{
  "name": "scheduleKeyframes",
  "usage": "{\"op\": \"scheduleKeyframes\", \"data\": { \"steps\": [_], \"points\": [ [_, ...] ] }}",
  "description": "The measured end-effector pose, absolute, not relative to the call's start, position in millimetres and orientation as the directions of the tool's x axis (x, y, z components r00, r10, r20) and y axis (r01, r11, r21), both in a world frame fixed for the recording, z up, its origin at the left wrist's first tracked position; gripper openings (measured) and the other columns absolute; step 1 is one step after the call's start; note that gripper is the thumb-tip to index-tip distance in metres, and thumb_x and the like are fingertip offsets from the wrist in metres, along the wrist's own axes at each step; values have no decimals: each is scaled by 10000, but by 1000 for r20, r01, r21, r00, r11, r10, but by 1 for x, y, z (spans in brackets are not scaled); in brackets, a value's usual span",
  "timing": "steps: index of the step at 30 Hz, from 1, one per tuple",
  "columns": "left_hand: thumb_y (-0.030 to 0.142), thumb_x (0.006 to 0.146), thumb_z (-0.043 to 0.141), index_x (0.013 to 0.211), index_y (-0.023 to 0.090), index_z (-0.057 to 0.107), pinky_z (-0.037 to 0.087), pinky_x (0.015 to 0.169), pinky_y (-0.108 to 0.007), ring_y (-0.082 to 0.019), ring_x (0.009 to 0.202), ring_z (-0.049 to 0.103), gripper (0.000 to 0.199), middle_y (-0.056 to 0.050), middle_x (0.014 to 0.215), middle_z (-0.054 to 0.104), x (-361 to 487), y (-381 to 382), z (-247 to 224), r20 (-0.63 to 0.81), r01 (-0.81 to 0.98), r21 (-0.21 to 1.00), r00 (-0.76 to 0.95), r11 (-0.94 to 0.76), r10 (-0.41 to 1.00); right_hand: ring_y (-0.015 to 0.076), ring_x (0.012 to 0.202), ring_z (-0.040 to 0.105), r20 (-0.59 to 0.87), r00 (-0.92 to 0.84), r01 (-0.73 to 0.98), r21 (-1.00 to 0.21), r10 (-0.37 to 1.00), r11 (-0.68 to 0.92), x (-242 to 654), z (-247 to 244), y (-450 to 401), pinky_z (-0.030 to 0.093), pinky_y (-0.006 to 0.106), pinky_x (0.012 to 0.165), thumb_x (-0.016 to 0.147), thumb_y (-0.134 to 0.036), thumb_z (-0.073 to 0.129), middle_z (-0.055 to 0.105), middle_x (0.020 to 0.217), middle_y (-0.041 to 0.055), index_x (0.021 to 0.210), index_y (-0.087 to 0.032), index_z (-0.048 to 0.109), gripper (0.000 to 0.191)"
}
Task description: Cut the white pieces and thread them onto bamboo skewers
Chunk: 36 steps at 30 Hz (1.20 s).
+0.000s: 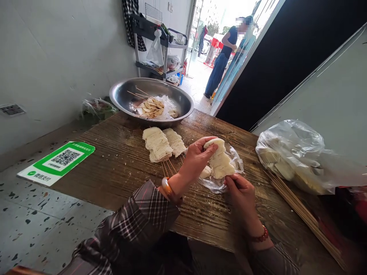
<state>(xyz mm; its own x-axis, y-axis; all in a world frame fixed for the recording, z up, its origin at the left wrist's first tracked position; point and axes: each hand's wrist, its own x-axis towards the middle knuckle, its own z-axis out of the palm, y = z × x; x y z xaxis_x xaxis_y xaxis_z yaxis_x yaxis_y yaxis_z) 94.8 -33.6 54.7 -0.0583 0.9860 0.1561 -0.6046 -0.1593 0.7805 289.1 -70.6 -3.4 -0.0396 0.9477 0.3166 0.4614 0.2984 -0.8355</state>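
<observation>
Held over the table is a row of pale, spongy, bread-like slices. My left hand grips its upper end, the thumb across the front. At its lower corner, my right hand is closed in a pinch; whatever sits between those fingertips is too small to make out. Beneath is a clear plastic bag with another pale piece on it. Left of my hands lie two rows of similar slices, a nearer row and a farther row, with thin sticks extending towards me.
A large metal basin at the table's far end holds skewered pale food and plastic. On the right are a bag of pale pieces and a bundle of wooden skewers. A QR-code card lies left. Someone stands by the doorway.
</observation>
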Motion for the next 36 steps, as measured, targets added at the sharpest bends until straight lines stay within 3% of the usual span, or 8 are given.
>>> {"op": "scheduleKeyframes", "data": {
  "steps": [6,20,36],
  "points": [
    [511,805,764,1054,153,758,514,763,-279,-183,871,668,436,-92,978,754,93,-36,58,158,-611,773,-75,-170,985,132,599,550,321,-23,431,-851,947,299,290,-5,-73,445,256,580,891,-379,685,635,656,-13,704,-199,699,260],
    [392,809,773,1062,171,785,530,811,-272,-185,929,664,336,-85,1096,757,99,-47,63,179,-473,852,-136,-223,974,130,587,551,337,11,474,-831,941,292,290,-4,-74,442,256,569,885,-397,688,641,646,-11,685,-193,694,286],
    [346,799,778,987,165,799,524,803,-277,-189,906,662,262,-81,1041,757,102,-48,63,184,-498,840,-110,-214,977,137,587,566,412,-16,535,-766,911,356,287,5,-76,442,252,567,900,-356,675,639,625,-7,657,-207,703,286]
  ]
}}
